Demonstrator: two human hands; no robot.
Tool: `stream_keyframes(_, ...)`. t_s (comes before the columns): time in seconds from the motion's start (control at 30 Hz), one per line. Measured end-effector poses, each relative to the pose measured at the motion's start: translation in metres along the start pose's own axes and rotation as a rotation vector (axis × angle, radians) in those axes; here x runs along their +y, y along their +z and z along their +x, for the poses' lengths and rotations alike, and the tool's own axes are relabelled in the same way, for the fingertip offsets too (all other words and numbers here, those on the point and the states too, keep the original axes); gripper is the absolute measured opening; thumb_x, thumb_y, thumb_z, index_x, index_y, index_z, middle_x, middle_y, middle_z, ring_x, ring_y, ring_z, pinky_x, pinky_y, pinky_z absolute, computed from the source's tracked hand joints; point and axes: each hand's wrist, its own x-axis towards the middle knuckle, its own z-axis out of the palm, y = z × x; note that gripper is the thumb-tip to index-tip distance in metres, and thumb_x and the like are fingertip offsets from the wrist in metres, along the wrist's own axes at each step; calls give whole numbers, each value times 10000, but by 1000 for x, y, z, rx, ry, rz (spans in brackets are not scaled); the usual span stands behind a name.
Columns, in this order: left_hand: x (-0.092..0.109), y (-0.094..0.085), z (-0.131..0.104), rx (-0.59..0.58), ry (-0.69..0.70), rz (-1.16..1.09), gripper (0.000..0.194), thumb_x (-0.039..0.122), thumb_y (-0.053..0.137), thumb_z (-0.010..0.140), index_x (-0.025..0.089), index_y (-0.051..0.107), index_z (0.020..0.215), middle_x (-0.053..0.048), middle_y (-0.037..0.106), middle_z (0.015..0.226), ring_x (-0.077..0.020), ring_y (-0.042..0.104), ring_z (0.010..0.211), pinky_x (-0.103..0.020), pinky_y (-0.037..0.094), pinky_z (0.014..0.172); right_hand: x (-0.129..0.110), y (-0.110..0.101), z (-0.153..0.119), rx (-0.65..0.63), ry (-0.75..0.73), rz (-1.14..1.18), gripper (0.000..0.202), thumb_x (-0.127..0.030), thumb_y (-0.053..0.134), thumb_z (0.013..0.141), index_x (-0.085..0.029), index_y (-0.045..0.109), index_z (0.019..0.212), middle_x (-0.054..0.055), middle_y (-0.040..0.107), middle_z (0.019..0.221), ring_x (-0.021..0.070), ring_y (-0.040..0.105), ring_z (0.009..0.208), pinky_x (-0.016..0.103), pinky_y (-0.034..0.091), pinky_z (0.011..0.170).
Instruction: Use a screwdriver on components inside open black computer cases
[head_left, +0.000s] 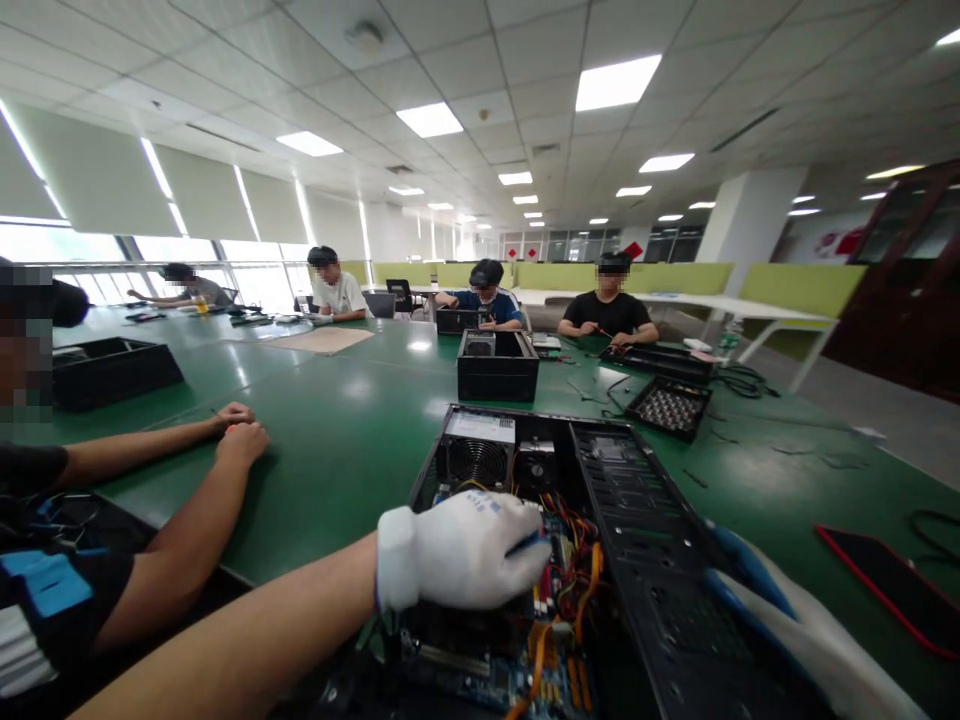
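An opened black computer case point(626, 560) lies before me, with a power supply point(480, 450) and a fan point(536, 468) at its far end. My left hand point(476, 550), in a white glove with blue lettering, reaches down inside over the motherboard point(495, 680). Its fingers are curled together; whatever lies between the fingertips is hidden. Red, yellow and orange cables point(589, 595) run beside that hand. At the case's right side is my right hand point(787, 610), gloved in white and blue, its fingers stretched out and apart along the case's edge.
Another black case point(497, 375) stands farther across the green table point(330, 490). A black tray-like part point(670, 408) and loose cables lie to its right. At right is a red-edged black pad point(892, 585). A co-worker's forearms point(202, 470) rest on the left; other people sit beyond.
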Motion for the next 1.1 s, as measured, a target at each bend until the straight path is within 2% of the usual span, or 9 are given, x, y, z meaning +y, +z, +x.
stream_keyframes(0.13,20,1,-58,52,-56,-78,297,476,439,1030,294,663,960,-37,750,965,-209,716,871,-331,572,806,-21,11,10,-25,49,65,827,-743,707,739,-305,659,1439,86,698,1415,438,613,1330,529,446,1194)
stream_keyframes(0.23,0,5,-93,168,-148,-138,242,545,519,948,399,713,950,-33,731,920,-225,719,862,-351,612,743,-47,32,15,-72,27,108,777,-712,691,791,-297,645,1446,93,685,1435,421,600,1353,499,486,1163)
stream_keyframes(0.37,-110,-35,-123,294,-234,-129,294,569,454,902,469,727,939,-46,696,868,-264,728,950,-387,628,659,-90,84,25,-203,-99,169,725,-650,624,894,-266,565,1506,94,612,1526,372,580,1389,470,504,1141)
stream_keyframes(0.5,-214,-69,-140,661,-385,-6,461,549,310,891,405,747,927,-29,712,927,-264,727,1105,-466,613,929,-133,154,45,-267,-196,149,670,-625,584,929,-250,551,1482,99,667,1452,351,619,1338,511,493,1129)
stream_keyframes(0.57,-215,-45,-140,477,-372,-73,384,530,417,849,444,763,993,-16,746,978,-274,736,1116,-440,640,861,-155,190,56,-288,-229,152,620,-617,545,952,-258,551,1458,95,697,1401,338,639,1304,509,492,1119)
stream_keyframes(0.7,-146,62,-127,303,-337,-144,259,530,581,819,568,752,1010,-26,784,1017,-291,770,997,-401,666,634,-201,256,81,-362,-298,88,589,-585,450,1005,-231,510,1472,116,681,1410,305,639,1298,467,473,1131)
stream_keyframes(0.87,-99,186,-113,257,-493,-130,339,384,509,955,359,747,1195,-101,753,1299,-332,707,1232,-477,609,1055,-234,315,130,-494,-390,15,711,-671,415,1011,-214,493,1550,94,621,1509,276,577,1384,388,415,1186)
stream_keyframes(0.97,-107,220,-108,323,-620,-149,425,399,368,1059,293,671,1337,-122,710,1381,-298,670,1298,-444,553,1134,-232,332,160,-530,-396,-103,718,-704,454,999,-237,527,1539,97,570,1562,304,516,1442,463,352,1230)
stream_keyframes(1.1,-111,219,-109,441,-639,-170,367,460,435,1059,347,674,1313,-96,728,1338,-304,710,1220,-433,610,1064,-212,332,199,-514,-342,-310,845,-696,494,994,-114,410,1600,221,467,1616,343,490,1456,525,352,1219)
